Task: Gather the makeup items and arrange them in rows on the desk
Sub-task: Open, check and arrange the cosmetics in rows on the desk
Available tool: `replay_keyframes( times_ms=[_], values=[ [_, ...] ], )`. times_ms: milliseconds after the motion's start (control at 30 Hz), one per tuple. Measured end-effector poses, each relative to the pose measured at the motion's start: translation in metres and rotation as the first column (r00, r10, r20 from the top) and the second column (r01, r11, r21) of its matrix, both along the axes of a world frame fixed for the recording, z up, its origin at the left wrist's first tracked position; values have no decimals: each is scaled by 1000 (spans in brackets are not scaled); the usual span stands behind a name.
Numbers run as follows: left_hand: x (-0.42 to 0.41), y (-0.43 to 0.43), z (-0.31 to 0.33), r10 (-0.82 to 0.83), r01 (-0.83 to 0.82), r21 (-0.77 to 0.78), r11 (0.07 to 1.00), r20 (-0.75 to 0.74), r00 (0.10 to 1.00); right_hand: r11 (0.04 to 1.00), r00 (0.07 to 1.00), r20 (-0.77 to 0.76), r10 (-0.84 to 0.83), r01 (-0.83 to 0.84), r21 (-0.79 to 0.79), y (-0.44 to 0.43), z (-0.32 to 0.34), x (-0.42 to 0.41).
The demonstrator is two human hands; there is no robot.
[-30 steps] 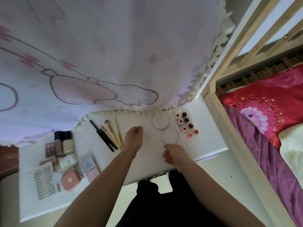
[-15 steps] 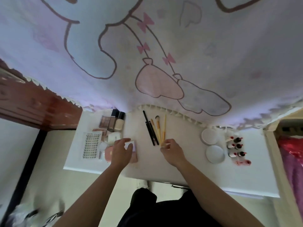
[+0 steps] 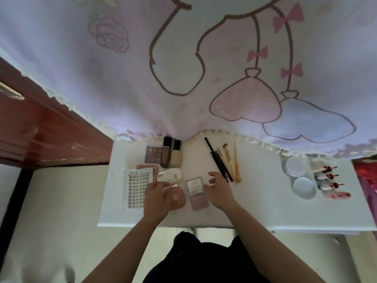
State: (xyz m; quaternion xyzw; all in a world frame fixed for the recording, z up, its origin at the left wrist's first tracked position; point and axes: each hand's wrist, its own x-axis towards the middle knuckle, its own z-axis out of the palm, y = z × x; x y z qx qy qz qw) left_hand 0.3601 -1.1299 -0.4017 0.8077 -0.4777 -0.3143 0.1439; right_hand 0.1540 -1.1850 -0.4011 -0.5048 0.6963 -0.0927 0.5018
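Observation:
On the white desk my left hand rests over the left side of a round pink compact, fingertips near a white oval case. My right hand hovers with loosely curled fingers, holding nothing, just right of a labelled square compact and a pink square case. Behind lie an eyeshadow palette, two foundation bottles and a sticker sheet. Black pencils and brushes lie in a row. Two round jars and small bottles sit at the right.
A cartoon-printed cloth hangs over the desk's back edge. A brown wooden cabinet stands to the left and red bedding shows at the right edge. Pale floor lies below the desk's front edge.
Both hands moved from the jars and brushes to the left group. My left hand shifted off the labelled compact onto the pink round one; my right hand left the brushes.

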Motion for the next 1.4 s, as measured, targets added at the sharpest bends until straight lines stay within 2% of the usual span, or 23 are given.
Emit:
replay_keyframes(
  times_ms=[100,233,367,433,533,600,667,733,833,900,967,1000,1067,1100,1167,1233,1267,1333,1400],
  values=[
    [3,-2,-7,-49,49,-17,999,-19,999,996,993,-86,83,-82,15,9,0,11],
    [4,-3,-11,-72,71,-16,997,-49,996,957,931,-227,286,-290,16,7,2,27],
    [9,3,-17,-15,-4,-113,994,-164,986,926,893,-291,343,-373,-52,1,0,44],
    [12,7,-16,46,-77,-160,984,-191,980,875,849,-330,412,-469,-116,-6,1,51],
    [17,17,-14,179,-216,-184,959,-196,964,719,710,-402,578,-676,-160,-20,4,61],
    [21,22,-15,236,-267,-175,948,-180,955,571,556,-476,681,-810,-130,-29,4,70],
    [22,28,-17,264,-289,-158,944,-159,951,441,408,-569,714,-893,-86,-32,1,76],
    [23,33,-17,272,-293,-156,943,-143,952,389,330,-634,700,-920,-49,-32,0,76],
    [24,34,-19,282,-306,-163,938,-151,947,400,299,-665,684,-917,-1,-31,-1,67],
    [24,30,-19,309,-333,-139,933,-171,936,459,318,-656,684,-887,49,-28,-2,61],
    [24,25,-18,335,-361,-122,925,-191,923,559,419,-640,644,-829,20,-20,-3,57],
    [25,23,-17,344,-372,-121,920,-202,917,595,488,-630,604,-802,-51,-14,-2,57],
    [26,20,-14,356,-387,-117,915,-221,908,593,596,-559,577,-776,-216,-2,-1,60],
    [27,19,-12,359,-390,-110,914,-229,905,565,604,-496,624,-787,-247,3,-1,63],
    [30,18,-10,356,-385,-88,919,-236,904,472,522,-399,754,-853,-223,10,1,68],
    [34,18,-8,348,-373,-62,926,-244,905,368,411,-403,818,-911,-185,11,0,70],
    [37,17,-7,346,-369,-47,928,-255,903,357,402,-412,818,-916,-184,11,0,70],
    [41,17,-4,348,-367,-12,930,-291,891,463,501,-369,783,-865,-193,9,2,66],
    [43,15,1,365,-382,21,924,-347,864,650,676,-265,688,-736,-190,7,6,59]
  ],
)
